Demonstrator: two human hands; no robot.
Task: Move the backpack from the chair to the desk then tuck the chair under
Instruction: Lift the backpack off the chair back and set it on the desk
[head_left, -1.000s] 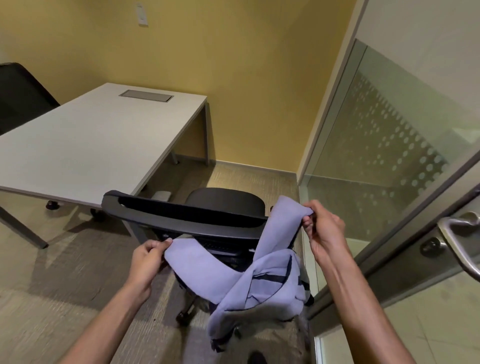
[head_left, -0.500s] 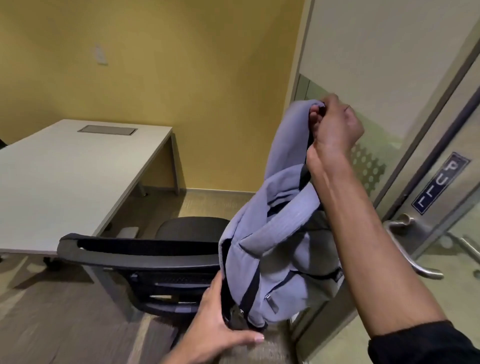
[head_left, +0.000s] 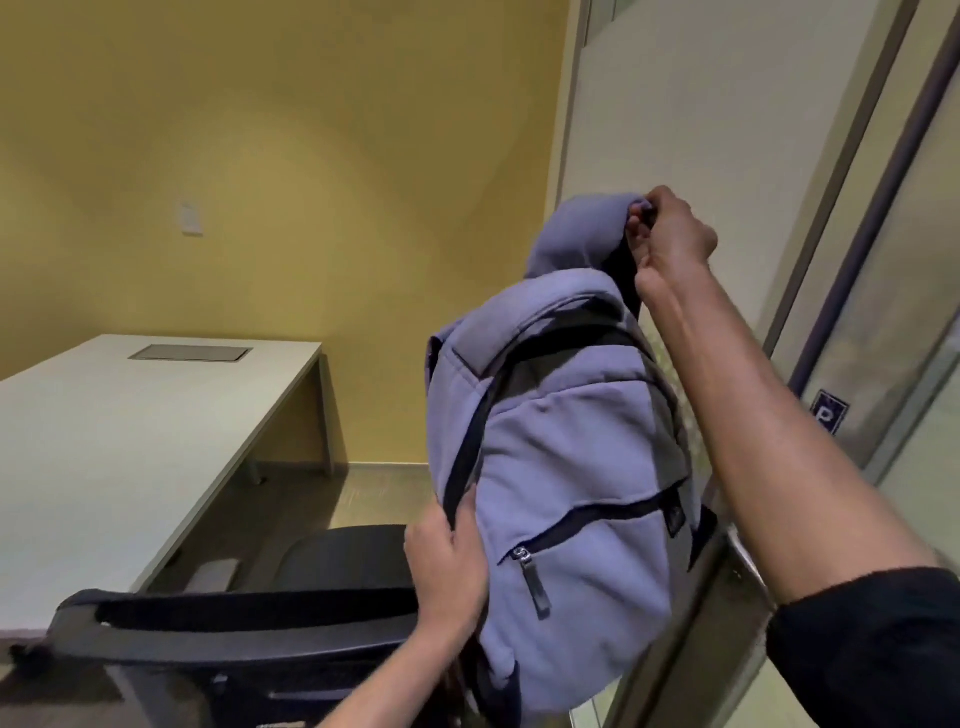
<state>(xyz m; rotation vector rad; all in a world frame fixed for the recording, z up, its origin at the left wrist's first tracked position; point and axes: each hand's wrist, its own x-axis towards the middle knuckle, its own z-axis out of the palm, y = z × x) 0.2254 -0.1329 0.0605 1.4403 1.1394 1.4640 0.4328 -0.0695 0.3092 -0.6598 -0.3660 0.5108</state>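
Observation:
A lavender backpack (head_left: 571, 467) with black zips hangs in the air above and to the right of the black office chair (head_left: 234, 618). My right hand (head_left: 670, 239) grips its shoulder strap at the top. My left hand (head_left: 449, 566) grasps the bag's left side near a black zip seam. The chair's backrest rim runs across the lower left, its seat just beyond. The white desk (head_left: 104, 441) stretches along the left, with a grey cable hatch near its far end.
A yellow wall stands behind the desk. A frosted glass partition and a glass door (head_left: 883, 364) with a metal handle (head_left: 748, 566) close off the right side, close to the backpack. Carpeted floor shows between desk and chair.
The backpack has risen off the chair and hangs higher, turned with its front pocket facing me. My left hand moved from under the bag up onto its left side.

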